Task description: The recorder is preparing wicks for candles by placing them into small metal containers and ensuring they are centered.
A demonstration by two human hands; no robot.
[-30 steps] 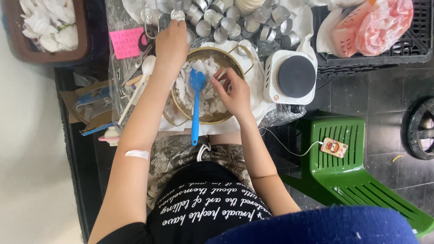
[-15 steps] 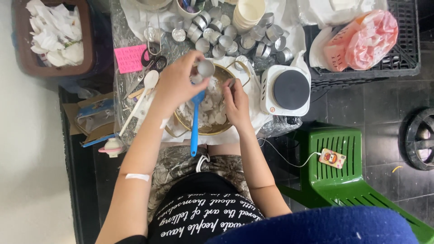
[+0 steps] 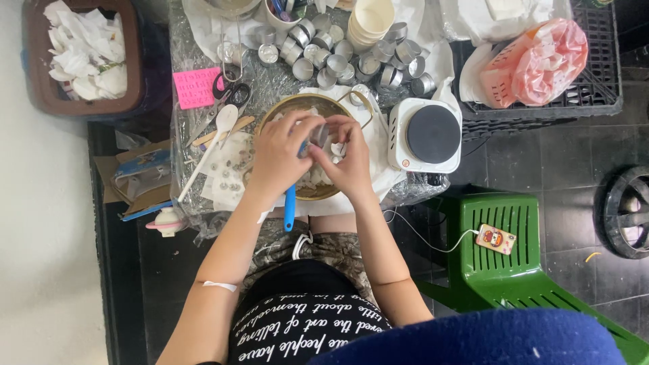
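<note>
A: Where is the small metal cup (image 3: 320,133) just now?

B: Right between the two sets of fingertips, over the middle of the brass bowl (image 3: 270,119). The left hand (image 3: 278,157) closes on it from the left, fingers curled round its side. The right hand (image 3: 349,159) meets it from the right, fingertips bent in toward its rim.

A: So both hands are grasping it?

B: The left one is clenched on it, as far as I can see. The right fingers are pinched at or just beside it, perhaps on something small and white; they hide the contact, so I cannot tell whether they grip the cup or only touch it.

A: Which hand is nearer?

B: Neither by much. The cup sits at the meeting point, a little more inside the left hand's curl.

A: How does it lie?

B: Only a sliver of grey metal shows between the thumbs, so its tilt is not readable.

A: What is under the fingers?

B: White chunks in the bowl, and a blue spatula (image 3: 290,208) whose handle runs back from beneath the left palm toward the person's lap.

A: And beyond the fingers?

B: A cluster of empty metal cups (image 3: 351,57) lies further out past the bowl. A white hotplate (image 3: 426,135) stands just right of the right hand.
</note>
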